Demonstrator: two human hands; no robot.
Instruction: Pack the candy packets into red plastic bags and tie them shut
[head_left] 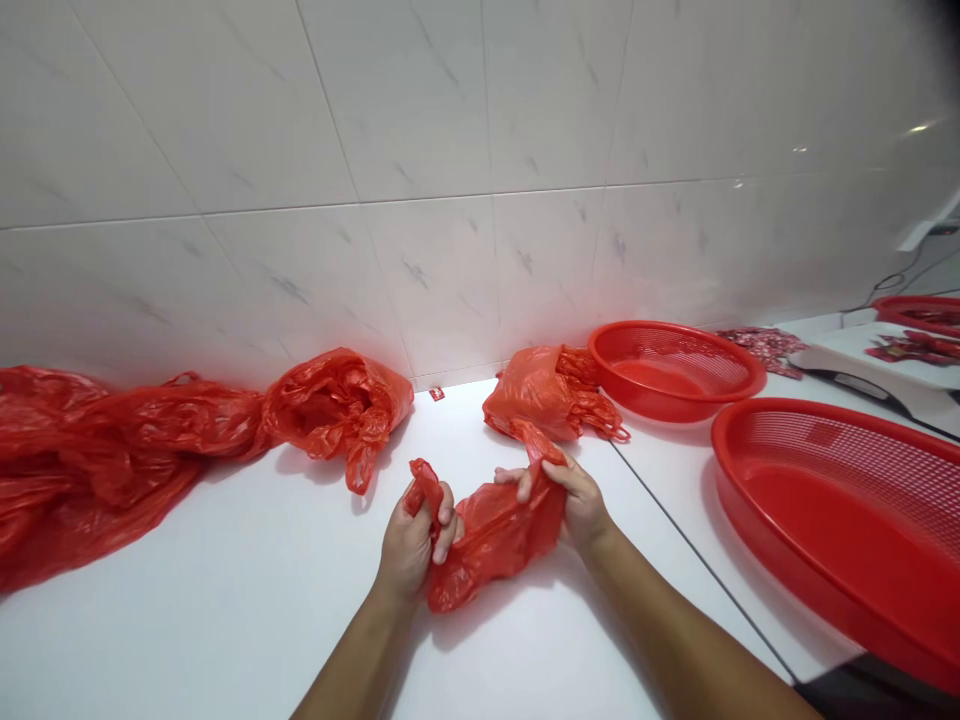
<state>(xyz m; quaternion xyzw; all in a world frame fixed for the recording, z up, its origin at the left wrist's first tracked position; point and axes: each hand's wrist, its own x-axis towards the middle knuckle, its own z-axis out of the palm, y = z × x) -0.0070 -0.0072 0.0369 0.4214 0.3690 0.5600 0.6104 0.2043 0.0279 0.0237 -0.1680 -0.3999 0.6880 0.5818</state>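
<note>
Clutched a red bag [501, 530] at one end with left hand [411, 535], pinched the other end with right hand [583, 503]. Held it over tabletop [225, 600], left of a large basket [840, 520].

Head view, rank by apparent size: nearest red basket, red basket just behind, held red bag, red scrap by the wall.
Nearest red basket, partly cropped
Red basket just behind, held red bag: too alike to rank
Red scrap

Left hand [409, 545] and right hand [585, 505] grip a red bag [499, 530] above a white table [225, 610]; a large basket [840, 520] stands rightward.
</note>
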